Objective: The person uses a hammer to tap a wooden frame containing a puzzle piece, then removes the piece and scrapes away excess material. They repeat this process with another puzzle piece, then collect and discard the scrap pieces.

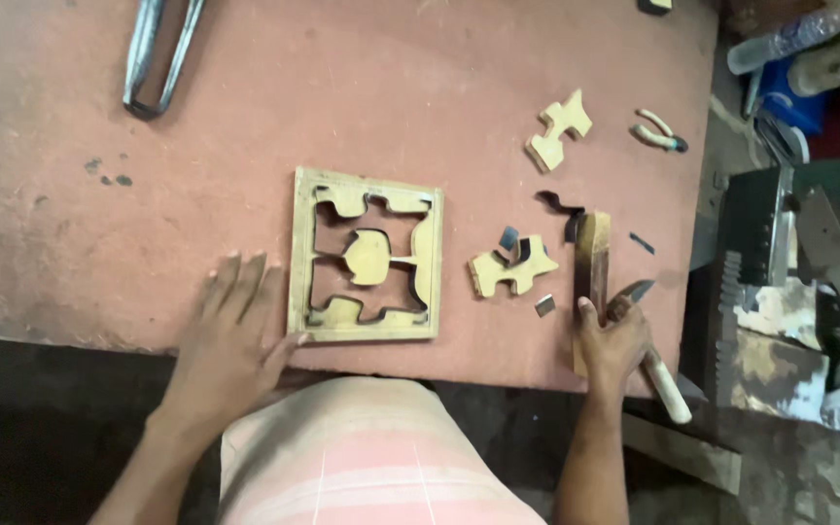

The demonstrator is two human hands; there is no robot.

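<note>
A square wooden frame (366, 255) with cut-out shapes and a round middle piece lies flat on the reddish table (245, 117). My left hand (227, 335) rests flat on the table, its fingers spread, the thumb touching the frame's lower left corner. My right hand (612, 342) grips a wooden-handled knife (655, 369) and also presses on a wooden block (591, 262) standing at the table's right side. A loose cut-out wooden piece (512, 269) lies between the frame and the block. Another cut-out piece (558, 128) lies farther back.
Metal tongs (157, 58) lie at the back left. Small pliers (659, 130) lie at the back right. Dark metal strips (558, 202) and scraps sit near the block. A metal machine (799, 253) stands right of the table, with a plastic bottle (794, 37) behind.
</note>
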